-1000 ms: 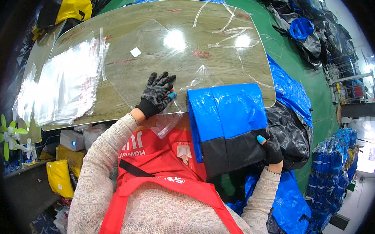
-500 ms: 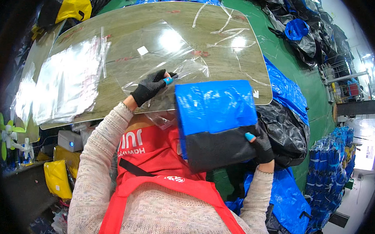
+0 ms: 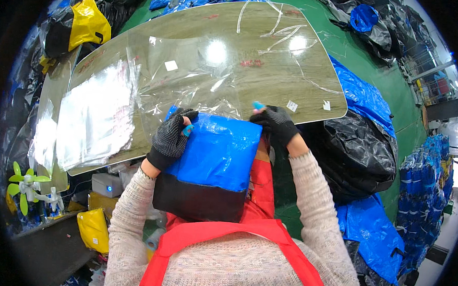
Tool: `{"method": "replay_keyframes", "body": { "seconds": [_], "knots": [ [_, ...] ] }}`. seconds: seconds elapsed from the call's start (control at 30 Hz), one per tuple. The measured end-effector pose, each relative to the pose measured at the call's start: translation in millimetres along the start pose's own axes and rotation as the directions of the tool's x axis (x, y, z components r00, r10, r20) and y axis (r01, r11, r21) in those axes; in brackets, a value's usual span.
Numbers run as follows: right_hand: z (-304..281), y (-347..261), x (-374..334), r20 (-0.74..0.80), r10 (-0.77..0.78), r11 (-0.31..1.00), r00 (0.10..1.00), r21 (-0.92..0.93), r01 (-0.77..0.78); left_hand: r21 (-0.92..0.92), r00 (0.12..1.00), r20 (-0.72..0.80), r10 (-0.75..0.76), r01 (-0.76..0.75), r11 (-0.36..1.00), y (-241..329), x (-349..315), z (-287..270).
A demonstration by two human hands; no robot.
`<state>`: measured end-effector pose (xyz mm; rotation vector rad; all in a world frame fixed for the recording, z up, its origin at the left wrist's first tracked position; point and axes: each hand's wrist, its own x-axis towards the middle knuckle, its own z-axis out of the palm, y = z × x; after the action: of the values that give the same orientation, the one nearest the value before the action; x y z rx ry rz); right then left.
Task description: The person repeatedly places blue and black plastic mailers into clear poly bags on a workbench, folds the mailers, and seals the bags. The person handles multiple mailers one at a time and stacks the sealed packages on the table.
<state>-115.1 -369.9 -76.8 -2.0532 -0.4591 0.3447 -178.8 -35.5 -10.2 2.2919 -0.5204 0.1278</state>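
Observation:
A folded blue and black sheet-like bundle stands in front of my apron at the table's near edge, blue part up and black part down. My left hand, in a black dotted glove with a blue thumb cover, is closed on its upper left edge. At the bundle's upper right corner, my gloved right hand is curled with its thumb raised, seemingly pinching the mouth of a clear plastic bag. That bag lies flat on the table, its crinkled near end meeting the bundle's top edge; how far they overlap is unclear.
A stack of clear bags lies on the left of the wood-patterned table. Clear strips lie at the far right. Black plastic sheeting bulges beside the table's right edge. A small green fan stands at lower left.
The bundle has moved left, to in front of my chest. My left hand has shifted from the clear bag onto the bundle; my right hand has gone from its lower right side to its upper corner.

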Motion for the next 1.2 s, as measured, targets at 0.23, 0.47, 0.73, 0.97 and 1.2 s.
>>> {"method": "replay_keyframes", "body": {
  "seconds": [0.23,0.47,0.73,0.97,1.2],
  "knots": [
    [6,-2,26,0.243,-0.105,0.993,0.964,-0.024,0.114,0.336,0.997,0.072,0.023,-0.046,0.941,-2,-11,-5],
    [-8,-43,-56,0.238,0.294,0.613,0.926,0.697,-0.374,0.275,0.998,0.009,-0.057,0.052,0.96,-15,-26,7],
    [17,-41,-41,-0.101,0.38,0.834,0.919,0.466,-0.294,-0.261,0.856,-0.3,-0.42,0.35,0.9,-22,-43,30],
    [59,-33,-65,-0.502,0.259,0.942,0.825,0.321,-0.1,-0.687,0.641,0.196,-0.742,0.63,0.362,-53,-27,-12],
    [92,-34,-124,-0.524,0.079,0.995,0.848,-0.01,-0.098,-0.58,0.762,0.394,-0.514,0.64,0.504,-28,-20,-29]
  ]
}}
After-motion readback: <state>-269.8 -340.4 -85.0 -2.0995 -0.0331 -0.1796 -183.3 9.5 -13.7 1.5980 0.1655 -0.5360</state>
